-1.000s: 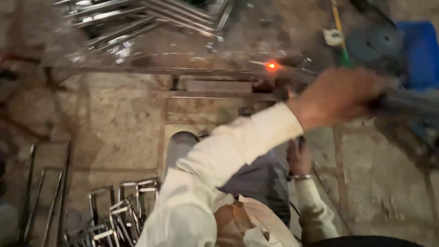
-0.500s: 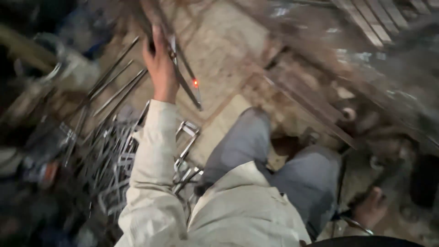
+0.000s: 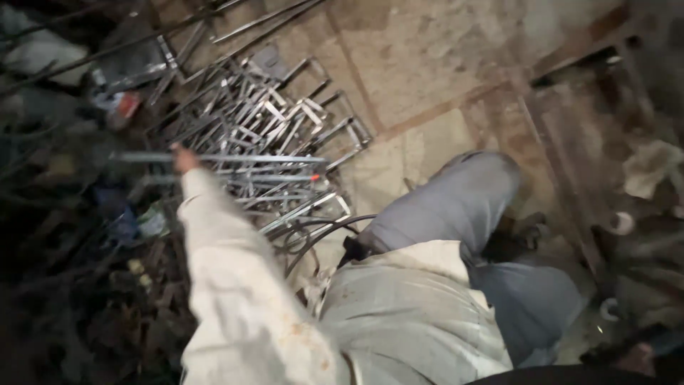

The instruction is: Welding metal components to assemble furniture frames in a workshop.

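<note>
My left hand (image 3: 185,158) reaches out on a pale, stained sleeve and is closed on a long grey metal bar piece (image 3: 249,158) held level over a heap of similar welded steel frames (image 3: 278,114). A small red spot (image 3: 313,177) shows on a bar just below the held one. My knees in grey trousers (image 3: 456,207) are bent beneath me on the stone floor. My right hand is out of sight.
Long rods (image 3: 271,18) lie across the paved floor at the top. A dark curved cable (image 3: 313,232) runs by my knee. Dim clutter and scrap (image 3: 107,235) fill the left; metal rails and rags (image 3: 641,171) lie at the right.
The view has swung left. My left hand carried the bar piece from the welding spot to above the heap of frames. The right hand has dropped out of view.
</note>
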